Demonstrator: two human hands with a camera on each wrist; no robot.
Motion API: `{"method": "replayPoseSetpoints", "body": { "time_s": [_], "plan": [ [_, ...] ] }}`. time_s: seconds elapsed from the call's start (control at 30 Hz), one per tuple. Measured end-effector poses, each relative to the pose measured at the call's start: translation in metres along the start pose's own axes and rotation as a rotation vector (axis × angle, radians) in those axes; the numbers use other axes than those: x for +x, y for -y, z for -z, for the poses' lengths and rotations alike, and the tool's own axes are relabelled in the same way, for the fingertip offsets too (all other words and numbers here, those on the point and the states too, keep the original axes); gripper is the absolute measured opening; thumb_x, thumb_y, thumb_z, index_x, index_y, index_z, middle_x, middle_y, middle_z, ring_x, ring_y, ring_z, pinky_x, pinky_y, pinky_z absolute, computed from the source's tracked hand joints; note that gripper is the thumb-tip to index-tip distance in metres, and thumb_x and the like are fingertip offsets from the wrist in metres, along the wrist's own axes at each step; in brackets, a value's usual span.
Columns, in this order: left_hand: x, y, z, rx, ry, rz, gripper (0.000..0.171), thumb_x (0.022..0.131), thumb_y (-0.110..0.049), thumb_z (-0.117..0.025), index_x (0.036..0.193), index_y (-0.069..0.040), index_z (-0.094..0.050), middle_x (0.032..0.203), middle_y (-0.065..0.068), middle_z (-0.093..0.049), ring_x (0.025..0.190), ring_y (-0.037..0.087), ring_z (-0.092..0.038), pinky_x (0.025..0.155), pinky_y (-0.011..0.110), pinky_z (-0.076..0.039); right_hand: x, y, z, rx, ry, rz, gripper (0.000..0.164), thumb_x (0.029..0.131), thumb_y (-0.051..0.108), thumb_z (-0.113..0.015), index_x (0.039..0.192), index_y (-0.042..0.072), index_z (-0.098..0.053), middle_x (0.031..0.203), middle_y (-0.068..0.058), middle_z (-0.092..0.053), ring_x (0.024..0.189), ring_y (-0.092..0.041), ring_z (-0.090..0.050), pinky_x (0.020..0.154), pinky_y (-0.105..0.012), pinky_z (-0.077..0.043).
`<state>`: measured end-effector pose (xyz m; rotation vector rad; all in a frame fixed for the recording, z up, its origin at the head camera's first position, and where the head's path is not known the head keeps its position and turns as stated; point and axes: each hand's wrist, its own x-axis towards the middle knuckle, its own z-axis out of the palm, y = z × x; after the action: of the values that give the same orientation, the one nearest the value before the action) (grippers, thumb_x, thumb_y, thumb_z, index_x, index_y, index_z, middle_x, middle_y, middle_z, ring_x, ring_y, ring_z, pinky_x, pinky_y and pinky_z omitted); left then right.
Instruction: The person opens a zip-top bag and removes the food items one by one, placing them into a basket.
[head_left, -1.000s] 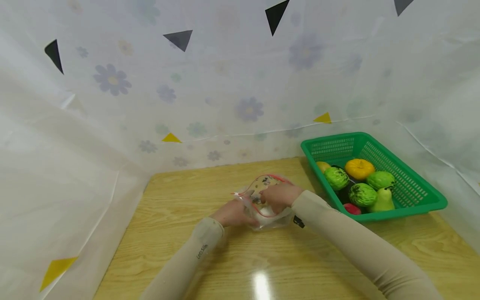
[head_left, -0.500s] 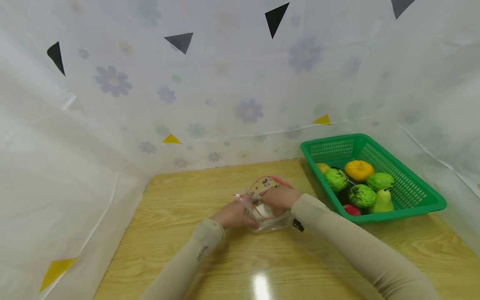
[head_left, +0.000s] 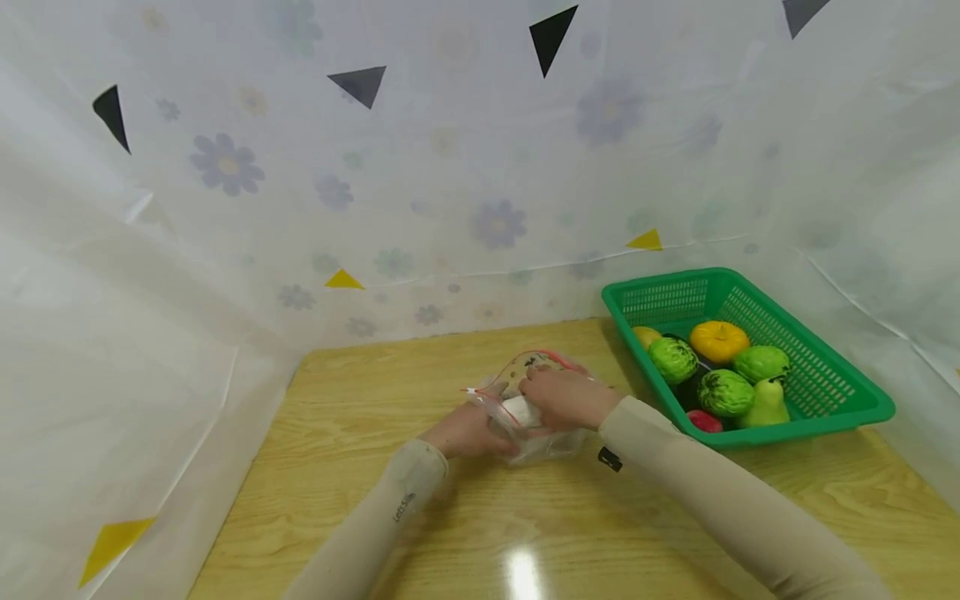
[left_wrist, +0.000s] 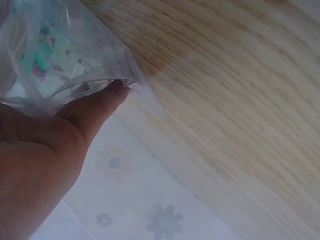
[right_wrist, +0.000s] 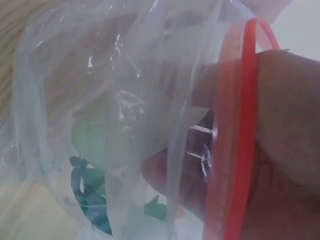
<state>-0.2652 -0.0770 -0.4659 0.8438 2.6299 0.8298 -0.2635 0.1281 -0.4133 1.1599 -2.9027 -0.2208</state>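
A clear zip bag (head_left: 551, 450) with a red zip edge (right_wrist: 243, 130) and a white slider stands with its mouth spread on the table. My left hand (head_left: 467, 431) grips its left side, the thumb lying along the plastic near the rim in the left wrist view. My right hand (head_left: 566, 398) reaches into the mouth, its fingertips (right_wrist: 162, 170) showing through the plastic. It holds a white packet-like thing (head_left: 519, 411), partly covered by the hand. Coloured printed shapes (left_wrist: 45, 62) show through the bag in the left wrist view.
At the right stands a green basket (head_left: 765, 431) holding an orange pumpkin (head_left: 718, 342), several green striped vegetables (head_left: 724, 392), a pear (head_left: 768, 404) and a red item (head_left: 705, 420). A patterned white sheet (head_left: 450, 167) closes off the wooden table (head_left: 360, 392) behind and at the sides.
The right hand has lifted slightly and shifted right in the bag's mouth, and more of the white thing shows. The left hand and the basket have stayed put.
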Motion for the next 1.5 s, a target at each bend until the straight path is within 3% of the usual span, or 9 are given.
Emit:
{"method": "replayPoseSetpoints", "body": {
  "time_s": [0.17, 0.27, 0.37, 0.5, 0.67, 0.87, 1.17, 1.37, 1.5],
  "plan": [
    [0.001, 0.002, 0.0, -0.058, -0.009, -0.006, 0.104, 0.067, -0.04, -0.084, 0.15, -0.012, -0.028, 0.153, 0.0, -0.027, 0.122, 0.013, -0.039, 0.098, 0.038, -0.041, -0.01, 0.0, 0.006, -0.03, -0.084, -0.005, 0.042, 0.079, 0.035, -0.074, 0.111, 0.011, -0.06, 0.104, -0.003, -0.06, 0.092, -0.018, -0.053, 0.093, -0.045, -0.046],
    [0.0, 0.001, 0.002, -0.094, -0.005, -0.004, 0.106, 0.068, -0.04, -0.084, 0.151, -0.018, -0.023, 0.145, -0.003, -0.039, 0.109, 0.008, -0.048, 0.09, 0.037, -0.047, -0.013, 0.0, 0.012, -0.001, -0.142, -0.007, 0.038, 0.08, 0.031, -0.072, 0.109, 0.009, -0.059, 0.103, -0.005, -0.059, 0.091, -0.019, -0.052, 0.084, -0.042, -0.05],
    [-0.001, 0.001, 0.003, -0.097, 0.0, -0.015, 0.088, 0.068, -0.039, -0.084, 0.141, -0.021, -0.039, 0.134, -0.006, -0.048, 0.103, 0.006, -0.051, 0.086, 0.036, -0.049, -0.017, 0.0, 0.018, 0.092, -0.213, 0.014, 0.034, 0.08, 0.02, -0.072, 0.108, 0.006, -0.057, 0.106, -0.008, -0.057, 0.094, -0.021, -0.052, 0.08, -0.038, -0.052],
    [0.0, 0.0, 0.003, -0.071, 0.003, -0.055, 0.057, 0.07, -0.035, -0.084, 0.118, -0.02, -0.058, 0.136, -0.009, -0.045, 0.109, 0.005, -0.047, 0.09, 0.037, -0.047, -0.025, -0.001, 0.028, 0.253, -0.282, 0.028, 0.037, 0.081, 0.009, -0.072, 0.113, 0.008, -0.054, 0.117, -0.009, -0.055, 0.103, -0.019, -0.05, 0.082, -0.037, -0.052],
    [-0.001, 0.0, 0.002, -0.033, 0.008, -0.016, 0.068, 0.071, -0.039, -0.083, 0.129, -0.018, -0.055, 0.15, -0.006, -0.031, 0.125, 0.012, -0.035, 0.1, 0.042, -0.04, -0.038, -0.001, 0.045, 0.387, -0.321, 0.047, 0.048, 0.084, 0.012, -0.072, 0.126, 0.011, -0.049, 0.122, -0.005, -0.053, 0.107, -0.014, -0.048, 0.085, -0.039, -0.051],
    [-0.003, -0.001, 0.002, 0.033, 0.028, 0.049, 0.078, 0.072, -0.046, -0.08, 0.138, -0.016, -0.05, 0.156, 0.0, -0.016, 0.136, 0.019, -0.014, 0.108, 0.046, -0.029, -0.062, -0.003, 0.074, 0.505, -0.38, 0.074, 0.049, 0.086, 0.017, -0.071, 0.128, 0.012, -0.047, 0.12, -0.002, -0.054, 0.104, -0.01, -0.048, 0.081, -0.038, -0.052],
    [-0.001, -0.001, 0.0, 0.052, 0.037, 0.079, 0.079, 0.07, -0.05, -0.079, 0.137, -0.017, -0.052, 0.157, -0.005, -0.012, 0.135, 0.018, -0.015, 0.109, 0.042, -0.027, -0.103, -0.031, 0.103, 0.555, -0.522, 0.0, 0.05, 0.083, 0.013, -0.074, 0.125, 0.016, -0.047, 0.115, 0.002, -0.053, 0.099, -0.008, -0.049, 0.072, -0.033, -0.055],
    [-0.002, -0.003, 0.0, 0.055, 0.038, 0.07, 0.084, 0.07, -0.05, -0.079, 0.14, -0.015, -0.048, 0.157, -0.003, -0.012, 0.136, 0.02, -0.015, 0.11, 0.044, -0.026, -0.134, -0.056, 0.117, 0.482, -0.628, -0.084, 0.054, 0.08, 0.005, -0.075, 0.127, 0.005, -0.048, 0.116, -0.007, -0.056, 0.1, -0.016, -0.053, 0.068, -0.037, -0.057],
    [-0.002, -0.004, 0.001, 0.055, 0.037, 0.068, 0.083, 0.071, -0.048, -0.079, 0.14, -0.014, -0.048, 0.157, -0.003, -0.013, 0.135, 0.021, -0.015, 0.11, 0.044, -0.027, -0.155, -0.076, 0.123, 0.413, -0.672, -0.14, 0.057, 0.08, 0.004, -0.075, 0.13, 0.004, -0.048, 0.116, -0.008, -0.056, 0.097, -0.017, -0.054, 0.066, -0.038, -0.055]
  ]
}}
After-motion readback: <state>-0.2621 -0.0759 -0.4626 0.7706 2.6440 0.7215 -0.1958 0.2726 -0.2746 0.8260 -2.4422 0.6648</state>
